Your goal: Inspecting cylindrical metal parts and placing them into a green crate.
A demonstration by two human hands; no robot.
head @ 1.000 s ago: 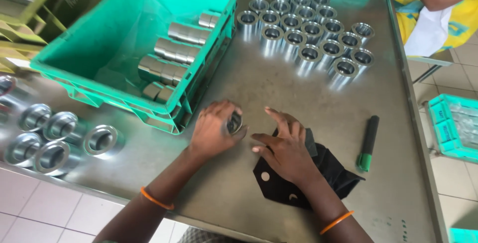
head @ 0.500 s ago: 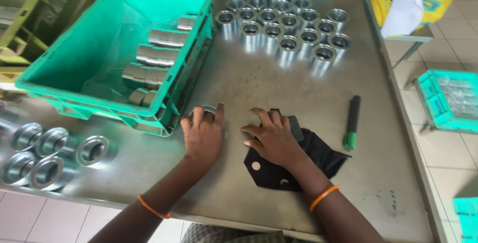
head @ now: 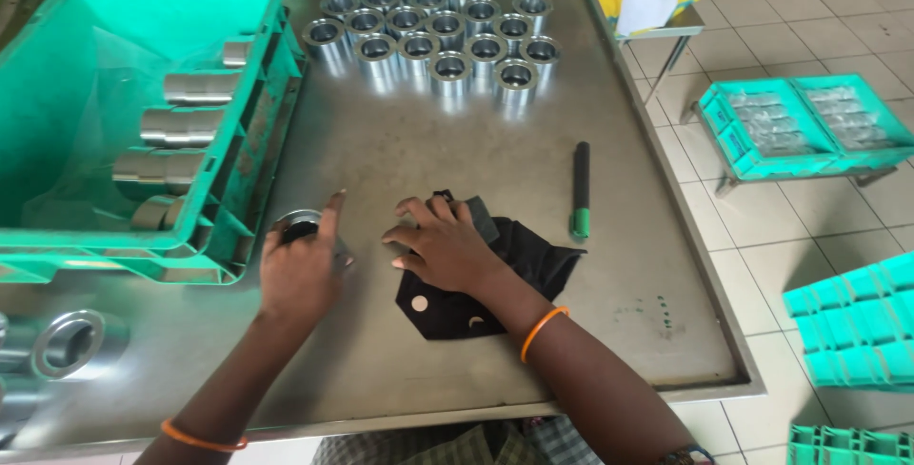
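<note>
Steel sleeve [head: 301, 227]: a short hollow polished cylinder, upright on the surface [head: 428, 151], just beside the green crate [head: 249, 189].
Left hand [head: 303, 270]: fingers curled around the sleeve, closed on its outer wall.
Right hand [head: 441, 244]: fingers spread, resting flat on the black cloth [head: 481, 275], gripping nothing.
Handling: likely heavy for its size, rigid, slippery where polished; best taken around the outer wall, or with a finger hooked in the bore.
Cloth: soft, limp, light; pinch anywhere.
Nearby: a cluster of similar sleeves [head: 433, 32] well apart at the far side; a dark marker with a green cap [head: 580, 189] near the cloth.
</note>
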